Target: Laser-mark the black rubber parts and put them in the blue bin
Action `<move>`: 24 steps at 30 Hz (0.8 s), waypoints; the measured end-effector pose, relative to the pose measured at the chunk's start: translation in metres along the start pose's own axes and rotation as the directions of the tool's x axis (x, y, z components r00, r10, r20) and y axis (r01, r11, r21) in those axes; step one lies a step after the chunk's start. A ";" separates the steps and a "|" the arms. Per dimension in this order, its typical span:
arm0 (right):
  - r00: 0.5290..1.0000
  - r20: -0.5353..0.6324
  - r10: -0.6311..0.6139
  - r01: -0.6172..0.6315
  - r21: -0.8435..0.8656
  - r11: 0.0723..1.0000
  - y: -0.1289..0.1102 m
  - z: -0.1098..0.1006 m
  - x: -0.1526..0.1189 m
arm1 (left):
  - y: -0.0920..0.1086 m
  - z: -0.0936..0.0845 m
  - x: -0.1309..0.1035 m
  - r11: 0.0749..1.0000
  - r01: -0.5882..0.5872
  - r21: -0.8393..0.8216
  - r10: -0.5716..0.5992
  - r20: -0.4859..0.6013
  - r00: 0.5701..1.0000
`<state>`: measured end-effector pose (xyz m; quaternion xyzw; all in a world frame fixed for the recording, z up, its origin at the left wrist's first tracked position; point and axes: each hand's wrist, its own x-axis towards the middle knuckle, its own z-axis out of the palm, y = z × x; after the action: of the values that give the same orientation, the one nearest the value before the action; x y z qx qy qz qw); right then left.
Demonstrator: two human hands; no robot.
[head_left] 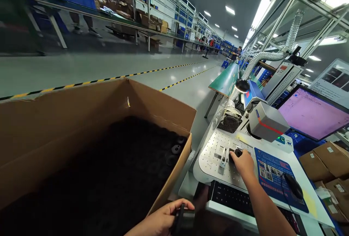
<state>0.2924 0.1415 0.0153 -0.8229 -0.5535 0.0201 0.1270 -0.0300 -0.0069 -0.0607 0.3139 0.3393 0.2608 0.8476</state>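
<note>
My left hand (166,217) is low in the view, beside the near right edge of a large cardboard box (158,107). Its fingers are wrapped round a dark part (180,219). Over the perforated metal plate (209,159) of a bench machine, my right hand (243,161) grips a small black round part (238,152) next to a metal fixture (223,158). The machine's grey head (268,121) hangs just beyond that hand. Many black round parts (176,149) lie inside the box, mostly in shadow.
Right of the plate are a blue mouse pad (275,174), a black mouse (293,186) and a monitor (313,110). A keyboard (231,196) sits below the plate's front edge. A fan (229,123) with a silver duct stands behind. A person's legs (81,21) show at the far left.
</note>
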 end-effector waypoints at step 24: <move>0.989 -0.027 -0.143 0.145 0.285 0.947 0.040 0.035 -0.009 | 0.015 0.002 -0.008 0.990 0.013 -0.141 -0.002 0.081 0.997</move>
<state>0.3193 0.1251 -0.0291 -0.7532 -0.6030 0.0882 0.2477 -0.0367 -0.0026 -0.0454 0.2619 0.2866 0.2680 0.8817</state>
